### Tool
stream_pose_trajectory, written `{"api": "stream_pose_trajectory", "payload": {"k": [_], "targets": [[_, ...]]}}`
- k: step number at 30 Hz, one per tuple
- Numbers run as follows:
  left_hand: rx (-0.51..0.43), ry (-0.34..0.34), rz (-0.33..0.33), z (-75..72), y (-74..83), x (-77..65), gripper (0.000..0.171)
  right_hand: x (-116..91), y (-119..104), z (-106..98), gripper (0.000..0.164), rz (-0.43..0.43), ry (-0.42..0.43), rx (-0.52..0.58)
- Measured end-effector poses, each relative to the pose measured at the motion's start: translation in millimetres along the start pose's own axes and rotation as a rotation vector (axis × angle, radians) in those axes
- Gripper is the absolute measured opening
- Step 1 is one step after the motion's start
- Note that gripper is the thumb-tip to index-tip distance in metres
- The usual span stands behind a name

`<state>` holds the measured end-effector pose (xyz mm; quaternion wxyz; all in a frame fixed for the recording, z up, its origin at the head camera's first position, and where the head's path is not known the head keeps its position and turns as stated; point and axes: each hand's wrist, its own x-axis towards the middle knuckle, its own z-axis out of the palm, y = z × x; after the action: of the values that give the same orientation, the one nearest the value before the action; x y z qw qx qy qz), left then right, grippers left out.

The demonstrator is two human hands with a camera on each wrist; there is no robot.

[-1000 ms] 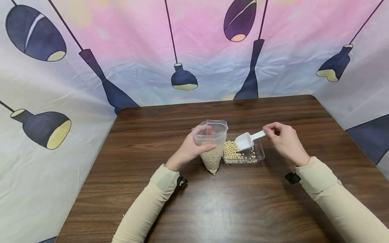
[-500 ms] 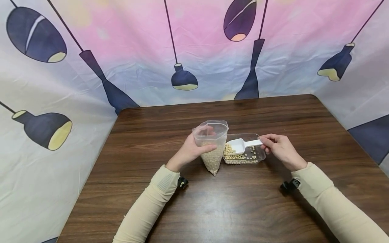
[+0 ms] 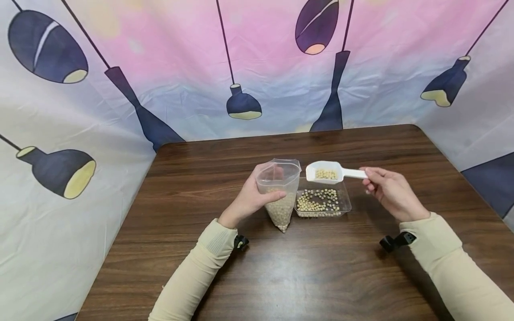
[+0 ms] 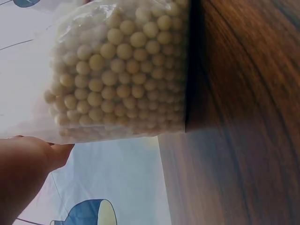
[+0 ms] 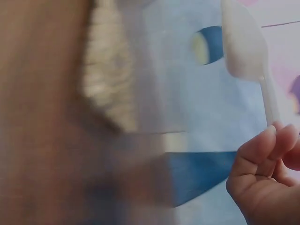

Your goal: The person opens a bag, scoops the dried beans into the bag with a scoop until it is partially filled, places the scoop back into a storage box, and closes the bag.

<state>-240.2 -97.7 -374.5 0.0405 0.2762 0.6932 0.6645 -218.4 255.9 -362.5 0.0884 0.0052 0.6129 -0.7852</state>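
My left hand [image 3: 250, 196] grips a clear plastic bag [image 3: 281, 209] around its upper part, thumb across the near side. Its mouth is spread wide, and round pale-yellow beans fill the lower part, seen close up through the bag [image 4: 117, 89] in the left wrist view. My right hand [image 3: 391, 191] pinches the end of a white scoop's handle [image 3: 354, 173]. Level over the back of a clear plastic tray [image 3: 346, 203], the scoop [image 5: 246, 44] carries a small heap of beans [image 3: 326, 174]. More beans [image 3: 315, 201] lie scattered in the tray, right beside the bag.
A dark wood-grain table [image 3: 257, 281] bears the tray. Behind it hangs a pastel cloth backdrop [image 3: 180, 53] printed with lamps. Black straps with small devices [image 3: 395, 241] circle both wrists.
The right hand dips the scoop leftward through the beans in the tray, then lifts it out loaded, back and to the right. The left hand and bag stay nearly still.
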Motion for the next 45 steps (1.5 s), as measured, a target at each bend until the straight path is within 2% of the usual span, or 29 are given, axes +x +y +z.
{"api": "stream_pose_trajectory", "payload": {"k": [3, 9, 13, 17, 21, 26, 28, 30, 33, 37, 41, 45], "targets": [[0.000, 0.009, 0.012, -1.5, 0.4, -0.4, 0.073, -4, -22, 11, 0.027, -0.092, 0.003, 0.036], [-0.013, 0.026, 0.007, -2.8, 2.7, 0.2, 0.072, -9, -54, 47, 0.024, -0.340, -0.024, 0.031], [-0.002, 0.034, 0.005, -3.1, 4.5, 0.5, 0.072, -10, -63, 68, 0.022, -0.497, 0.013, -0.151], [0.008, 0.035, 0.008, -4.1, 5.4, -0.2, 0.072, -12, -66, 83, 0.021, -0.619, 0.082, -0.412], [0.008, 0.037, 0.000, -4.7, 6.3, -0.6, 0.072, -17, -65, 93, 0.017, -0.744, 0.133, -0.628], [0.014, 0.038, -0.015, -4.7, 6.5, -1.1, 0.074, -27, -66, 103, 0.018, -0.960, 0.158, -0.722], [0.012, 0.033, -0.010, -4.5, 6.0, -1.3, 0.074, -33, -69, 107, 0.017, -1.046, 0.192, -0.731], [-0.001, 0.024, 0.001, -4.2, 5.9, -1.3, 0.074, -38, -72, 108, 0.016, -1.097, 0.240, -0.726], [0.001, 0.022, 0.013, -3.8, 6.0, -1.2, 0.073, -43, -74, 103, 0.015, -1.083, 0.313, -0.720], [-0.009, 0.019, 0.016, -3.9, 5.9, -1.1, 0.073, -38, -68, 81, 0.016, -0.936, 0.362, -0.744], [-0.009, 0.018, 0.004, -3.9, 6.1, -1.3, 0.074, -29, -53, 53, 0.021, -0.677, 0.333, -0.785], [0.008, 0.042, -0.025, -2.9, 8.2, -3.7, 0.077, -20, -30, 31, 0.029, -0.389, 0.207, -0.839]]}}
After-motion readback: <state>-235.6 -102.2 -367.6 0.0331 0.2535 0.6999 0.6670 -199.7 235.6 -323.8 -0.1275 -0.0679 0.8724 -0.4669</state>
